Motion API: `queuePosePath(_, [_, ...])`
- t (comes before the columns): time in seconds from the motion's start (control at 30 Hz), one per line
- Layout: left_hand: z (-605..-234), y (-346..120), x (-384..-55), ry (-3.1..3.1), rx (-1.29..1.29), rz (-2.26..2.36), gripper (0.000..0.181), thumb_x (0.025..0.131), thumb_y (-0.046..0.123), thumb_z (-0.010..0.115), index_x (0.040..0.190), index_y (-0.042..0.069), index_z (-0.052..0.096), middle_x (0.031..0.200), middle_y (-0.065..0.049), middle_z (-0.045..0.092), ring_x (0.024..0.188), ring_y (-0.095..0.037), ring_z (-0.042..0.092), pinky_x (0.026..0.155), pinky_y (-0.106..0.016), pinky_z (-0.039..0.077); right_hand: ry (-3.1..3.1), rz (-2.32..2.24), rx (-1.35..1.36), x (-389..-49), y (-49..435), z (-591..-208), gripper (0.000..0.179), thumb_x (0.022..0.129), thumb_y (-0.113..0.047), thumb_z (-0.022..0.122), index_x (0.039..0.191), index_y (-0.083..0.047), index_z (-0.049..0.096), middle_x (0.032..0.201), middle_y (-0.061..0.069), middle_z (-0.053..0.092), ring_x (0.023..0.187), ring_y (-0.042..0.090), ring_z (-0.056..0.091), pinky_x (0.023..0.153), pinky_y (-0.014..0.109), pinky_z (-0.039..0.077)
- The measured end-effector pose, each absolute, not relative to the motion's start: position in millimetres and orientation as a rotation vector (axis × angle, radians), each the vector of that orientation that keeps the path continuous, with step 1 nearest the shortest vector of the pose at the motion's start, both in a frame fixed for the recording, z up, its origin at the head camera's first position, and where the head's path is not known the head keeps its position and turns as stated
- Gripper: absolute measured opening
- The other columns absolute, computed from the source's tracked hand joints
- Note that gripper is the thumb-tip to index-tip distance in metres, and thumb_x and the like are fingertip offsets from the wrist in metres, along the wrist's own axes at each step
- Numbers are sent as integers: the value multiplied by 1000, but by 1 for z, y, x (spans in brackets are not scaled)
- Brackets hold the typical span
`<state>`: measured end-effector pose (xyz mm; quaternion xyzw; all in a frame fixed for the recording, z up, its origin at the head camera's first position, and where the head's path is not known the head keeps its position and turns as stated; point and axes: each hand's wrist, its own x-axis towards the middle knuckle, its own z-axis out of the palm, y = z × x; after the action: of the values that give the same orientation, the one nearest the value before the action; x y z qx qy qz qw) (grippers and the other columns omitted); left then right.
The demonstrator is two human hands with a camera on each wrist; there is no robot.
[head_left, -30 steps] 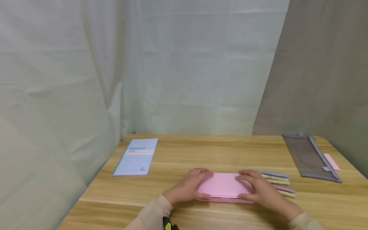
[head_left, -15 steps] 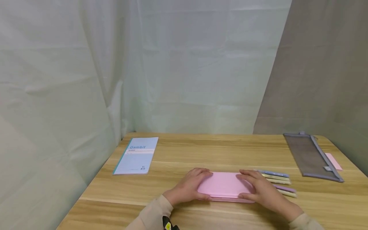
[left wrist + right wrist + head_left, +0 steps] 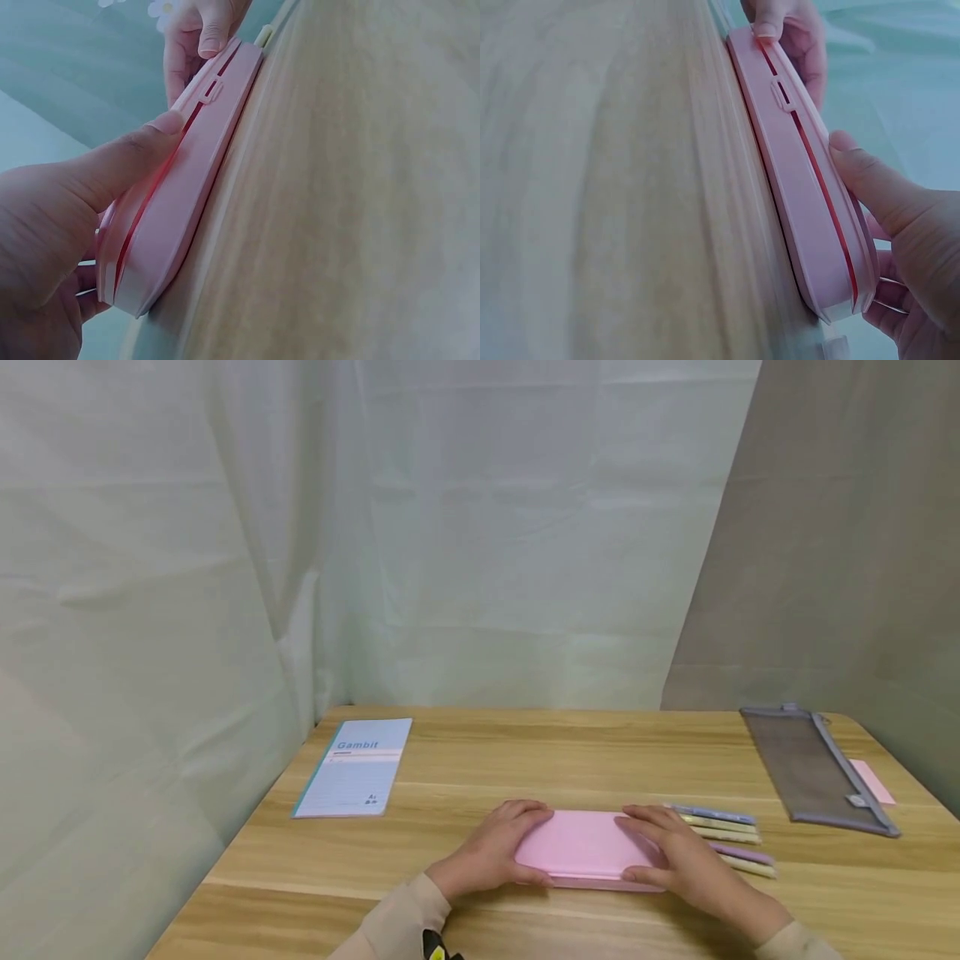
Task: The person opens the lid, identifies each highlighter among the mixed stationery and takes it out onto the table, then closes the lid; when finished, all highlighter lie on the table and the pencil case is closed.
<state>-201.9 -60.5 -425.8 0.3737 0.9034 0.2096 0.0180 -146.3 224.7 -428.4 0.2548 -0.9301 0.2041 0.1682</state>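
A pink plastic pencil case (image 3: 585, 845) lies flat on the wooden table in front of the person. My left hand (image 3: 497, 845) grips its left end, thumb along the front edge and fingers over the back. At the other end, my right hand (image 3: 671, 853) holds it the same way. Both wrist views show the front side, with a small latch (image 3: 212, 91) and a thin red line along the seam between lid and body. Each thumb presses at the lid's edge, as the right thumb (image 3: 870, 169) does. The inside of the case is hidden.
Several pens (image 3: 723, 827) lie just right of the case, partly behind the right hand. A grey mesh zip pouch (image 3: 810, 768) rests at the right with a pink slip (image 3: 872, 782) beside it. A light blue notebook (image 3: 354, 768) lies at the left. Curtains hang behind the table (image 3: 525, 752).
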Motion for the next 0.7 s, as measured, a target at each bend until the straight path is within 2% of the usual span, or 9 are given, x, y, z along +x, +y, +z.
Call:
queuePosePath(0.2, [-424,-59,-201,2810,1170,657,85,70,51,80,140,14,50,141,-1,49,132,-20,43,113,-38,38,-2691,621,708,-145,224,-425,61,74,-41,77,124,-9,64,128,14,61,120,44,53,96,62,44])
queuePosePath(0.7, [-426,-60,-200,2818,1176,640,87,69,54,79,142,17,48,143,0,48,134,-19,42,114,-38,37,-2711,597,667,-143,222,-427,64,75,-47,74,128,-11,62,131,13,59,122,45,51,98,63,42])
